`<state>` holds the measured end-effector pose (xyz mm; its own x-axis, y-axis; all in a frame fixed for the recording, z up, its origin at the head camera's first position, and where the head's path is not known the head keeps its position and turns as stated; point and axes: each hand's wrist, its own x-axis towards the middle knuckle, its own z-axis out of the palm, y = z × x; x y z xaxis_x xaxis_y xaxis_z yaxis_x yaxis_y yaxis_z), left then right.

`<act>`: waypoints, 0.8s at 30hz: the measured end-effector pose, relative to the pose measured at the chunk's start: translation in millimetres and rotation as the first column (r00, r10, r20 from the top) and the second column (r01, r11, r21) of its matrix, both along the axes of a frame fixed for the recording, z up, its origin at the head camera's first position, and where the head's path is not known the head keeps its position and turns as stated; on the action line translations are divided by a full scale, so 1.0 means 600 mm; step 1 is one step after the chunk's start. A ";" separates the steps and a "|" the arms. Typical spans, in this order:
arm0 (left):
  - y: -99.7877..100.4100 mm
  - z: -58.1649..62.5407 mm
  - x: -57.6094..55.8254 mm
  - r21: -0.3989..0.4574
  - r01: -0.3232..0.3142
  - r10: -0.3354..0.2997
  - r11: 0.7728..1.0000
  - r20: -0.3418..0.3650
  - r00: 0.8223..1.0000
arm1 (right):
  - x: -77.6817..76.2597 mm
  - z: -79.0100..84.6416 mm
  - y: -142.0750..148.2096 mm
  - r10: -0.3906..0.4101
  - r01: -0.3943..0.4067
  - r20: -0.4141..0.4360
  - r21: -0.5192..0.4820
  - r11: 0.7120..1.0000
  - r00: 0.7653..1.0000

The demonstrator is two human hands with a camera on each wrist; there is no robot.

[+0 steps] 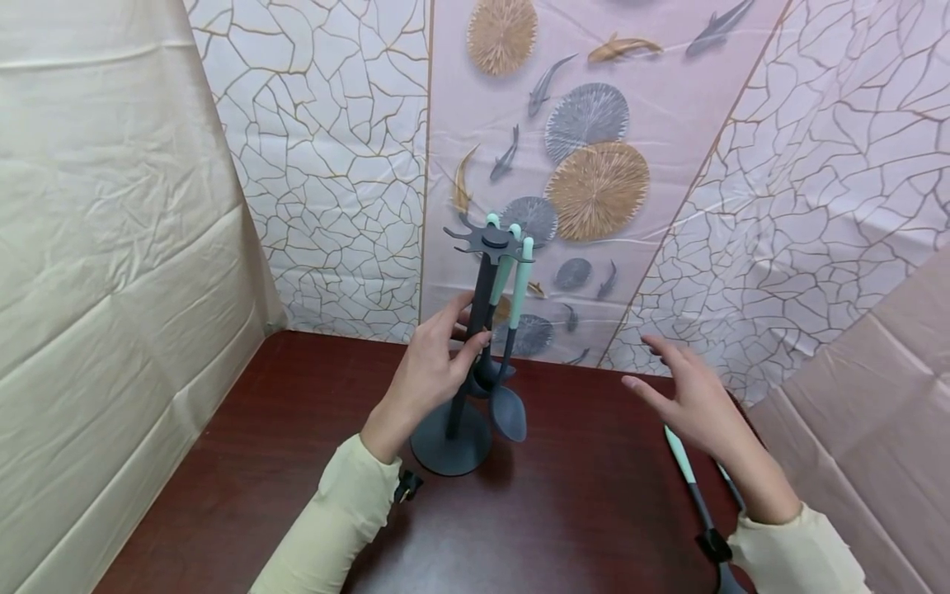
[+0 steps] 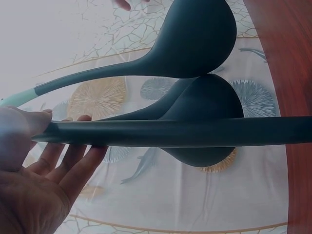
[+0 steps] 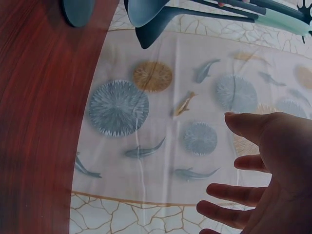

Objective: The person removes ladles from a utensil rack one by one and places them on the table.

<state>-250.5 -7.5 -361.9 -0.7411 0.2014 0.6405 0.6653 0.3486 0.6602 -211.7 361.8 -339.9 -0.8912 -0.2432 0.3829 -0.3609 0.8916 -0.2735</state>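
Observation:
A dark utensil stand rises from its round base on the table. My left hand holds its pole, thumb on one side and fingers on the other; the left wrist view shows the pole across that hand. From the stand's top hang several mint-handled utensils, among them a spoon; those behind it partly overlap. My right hand hovers to the right with fingers spread, holding nothing. In the right wrist view its fingers are apart from everything.
Beneath my right forearm, a mint-and-dark utensil lies on the brown table, with another handle beside it, partly hidden. A patterned cloth stands behind the table, and plain cloth closes off the left side.

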 end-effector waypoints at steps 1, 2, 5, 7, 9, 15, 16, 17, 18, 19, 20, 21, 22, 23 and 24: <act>0.000 0.000 0.000 0.001 -0.002 0.002 1.000 -0.001 1.000 | 0.000 0.000 -0.002 0.002 -0.002 0.002 -0.004 1.000 1.000; -0.001 -0.001 0.000 0.002 -0.003 0.003 1.000 -0.003 1.000 | 0.000 0.000 -0.005 0.001 -0.001 0.006 -0.008 1.000 1.000; -0.001 -0.002 -0.001 0.000 -0.006 0.006 1.000 -0.013 1.000 | 0.001 -0.001 -0.013 -0.007 0.007 0.019 -0.020 1.000 1.000; 0.000 -0.003 -0.001 -0.002 -0.011 0.011 1.000 -0.020 1.000 | 0.000 -0.001 -0.018 -0.010 0.010 0.029 -0.025 1.000 1.000; 0.000 -0.004 -0.001 -0.004 -0.013 0.013 1.000 -0.024 1.000 | 0.000 -0.001 -0.024 -0.009 0.010 0.034 -0.033 0.999 0.999; 0.001 -0.004 0.001 0.003 -0.019 0.019 1.000 -0.033 0.999 | -0.004 0.000 -0.041 0.019 -0.018 0.021 -0.049 0.999 1.000; 0.001 -0.004 0.001 0.004 -0.021 0.021 1.000 -0.034 0.999 | -0.005 0.001 -0.044 0.024 -0.023 0.020 -0.054 0.998 1.000; 0.001 -0.004 0.001 0.005 -0.022 0.022 1.000 -0.034 0.999 | -0.006 0.001 -0.047 0.027 -0.026 0.016 -0.059 0.998 1.000; 0.001 -0.005 0.000 0.006 -0.023 0.023 1.000 -0.035 0.999 | -0.007 0.002 -0.051 0.031 -0.031 0.011 -0.065 0.997 0.999; 0.001 -0.005 0.000 0.005 -0.025 0.025 1.000 -0.037 0.999 | -0.008 0.002 -0.054 0.037 -0.037 0.004 -0.073 0.997 0.999; 0.001 -0.006 -0.001 0.005 -0.025 0.025 1.000 -0.038 0.999 | -0.009 0.002 -0.057 0.043 -0.044 -0.003 -0.082 0.996 0.999; 0.001 -0.006 -0.001 0.006 -0.026 0.026 1.000 -0.041 0.999 | -0.010 0.002 -0.061 0.050 -0.051 -0.009 -0.092 0.995 0.999; 0.001 -0.006 -0.001 0.007 -0.027 0.027 1.000 -0.044 0.999 | -0.011 0.002 -0.065 0.055 -0.057 -0.015 -0.102 0.993 0.998; 0.002 -0.006 -0.002 0.008 -0.026 0.026 1.000 -0.046 0.999 | -0.012 0.002 -0.068 0.062 -0.063 -0.021 -0.108 0.992 0.998; 0.002 -0.007 -0.002 0.009 -0.024 0.024 1.000 -0.048 0.999 | -0.013 0.002 -0.072 0.067 -0.070 -0.024 -0.115 0.991 0.997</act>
<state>-251.7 -6.2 -365.9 -0.7138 0.1786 0.6772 0.6880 0.3599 0.6302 -219.8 318.4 -338.7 -0.8657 -0.2563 0.4299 -0.4265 0.8272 -0.3657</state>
